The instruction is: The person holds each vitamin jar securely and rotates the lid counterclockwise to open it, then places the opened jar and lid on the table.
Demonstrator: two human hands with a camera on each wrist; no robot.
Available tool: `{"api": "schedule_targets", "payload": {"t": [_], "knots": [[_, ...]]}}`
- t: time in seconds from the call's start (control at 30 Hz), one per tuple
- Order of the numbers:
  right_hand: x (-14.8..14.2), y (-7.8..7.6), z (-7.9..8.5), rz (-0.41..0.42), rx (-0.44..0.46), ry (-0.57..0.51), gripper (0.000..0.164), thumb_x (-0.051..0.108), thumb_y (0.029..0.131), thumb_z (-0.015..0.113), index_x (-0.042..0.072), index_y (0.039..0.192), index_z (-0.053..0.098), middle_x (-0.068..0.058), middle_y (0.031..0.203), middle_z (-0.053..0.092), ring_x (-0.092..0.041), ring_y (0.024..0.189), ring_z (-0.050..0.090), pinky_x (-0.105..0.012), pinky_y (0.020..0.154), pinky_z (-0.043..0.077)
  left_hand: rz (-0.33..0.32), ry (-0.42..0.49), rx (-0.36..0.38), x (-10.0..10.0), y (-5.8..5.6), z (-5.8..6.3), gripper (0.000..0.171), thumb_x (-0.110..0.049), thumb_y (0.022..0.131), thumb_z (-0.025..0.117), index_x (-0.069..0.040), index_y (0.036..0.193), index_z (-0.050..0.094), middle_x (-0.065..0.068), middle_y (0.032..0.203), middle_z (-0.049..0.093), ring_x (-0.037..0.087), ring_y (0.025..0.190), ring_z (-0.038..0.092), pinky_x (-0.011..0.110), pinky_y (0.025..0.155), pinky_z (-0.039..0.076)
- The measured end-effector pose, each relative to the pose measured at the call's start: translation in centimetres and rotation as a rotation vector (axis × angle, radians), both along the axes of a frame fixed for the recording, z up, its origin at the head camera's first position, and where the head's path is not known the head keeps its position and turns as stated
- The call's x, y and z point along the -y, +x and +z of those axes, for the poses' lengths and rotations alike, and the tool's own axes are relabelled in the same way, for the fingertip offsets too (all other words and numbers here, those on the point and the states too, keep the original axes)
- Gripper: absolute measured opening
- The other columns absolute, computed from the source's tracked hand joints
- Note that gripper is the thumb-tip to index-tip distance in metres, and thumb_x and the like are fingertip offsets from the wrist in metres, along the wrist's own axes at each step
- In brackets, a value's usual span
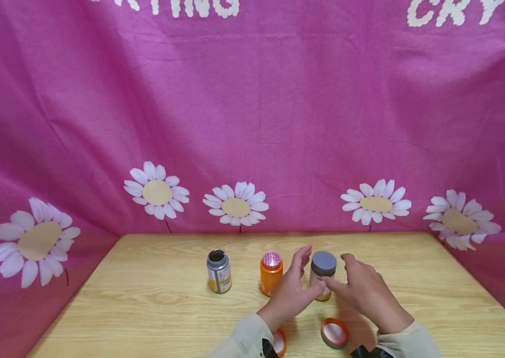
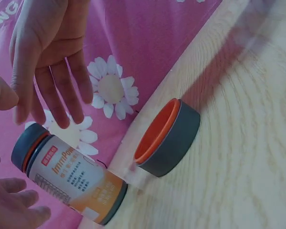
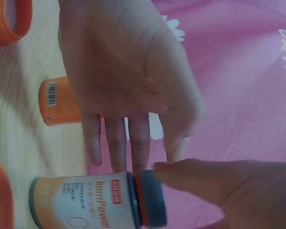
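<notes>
A capped bottle [image 1: 323,272] stands upright on the table, with a dark grey lid and a white and orange label reading ImmPower. My left hand [image 1: 291,293] is to its left and my right hand [image 1: 366,291] to its right, both with fingers spread. The thumb tips come together in front of the bottle in the head view. In the left wrist view, the right palm [image 2: 52,43] shows above the lid and the left fingers [image 2: 16,198] lie beside it. Neither hand's fingers are wrapped around the bottle.
An orange bottle [image 1: 271,276] with a pink patterned top stands left of the hands. Farther left is an uncapped grey bottle [image 1: 219,273]. A grey cap with an orange inside [image 1: 335,334] and an orange cap [image 1: 280,343] lie near me. A pink cloth [image 1: 261,124] hangs behind the table.
</notes>
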State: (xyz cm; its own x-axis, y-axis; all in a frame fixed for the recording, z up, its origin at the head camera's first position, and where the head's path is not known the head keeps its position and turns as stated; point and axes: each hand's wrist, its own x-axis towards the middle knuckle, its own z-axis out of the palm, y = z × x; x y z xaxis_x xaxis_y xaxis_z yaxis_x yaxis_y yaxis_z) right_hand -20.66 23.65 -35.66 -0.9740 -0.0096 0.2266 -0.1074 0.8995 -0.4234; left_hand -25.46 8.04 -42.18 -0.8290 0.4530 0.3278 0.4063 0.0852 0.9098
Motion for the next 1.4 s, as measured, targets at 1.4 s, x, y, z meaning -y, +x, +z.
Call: {"api": "schedule_targets", "payload": {"t": [1.4], "knots": [[0.5,-2.1,-2.6,0.023,-0.11,-0.179,0.051,0.032,0.074,0.072,0.004,0.113,0.053,-0.01,0.095,0.064,-0.018,0.074,0.061,-0.033,0.064,0.05,-0.11,-0.141,-0.028,0.9,0.5,-1.1,0.074,-0.027,0.083,0.06,-0.029,0.142,0.016,-0.012,0.138,0.033,0.008,0.125,0.034,0.041,0.1,0.031]]}}
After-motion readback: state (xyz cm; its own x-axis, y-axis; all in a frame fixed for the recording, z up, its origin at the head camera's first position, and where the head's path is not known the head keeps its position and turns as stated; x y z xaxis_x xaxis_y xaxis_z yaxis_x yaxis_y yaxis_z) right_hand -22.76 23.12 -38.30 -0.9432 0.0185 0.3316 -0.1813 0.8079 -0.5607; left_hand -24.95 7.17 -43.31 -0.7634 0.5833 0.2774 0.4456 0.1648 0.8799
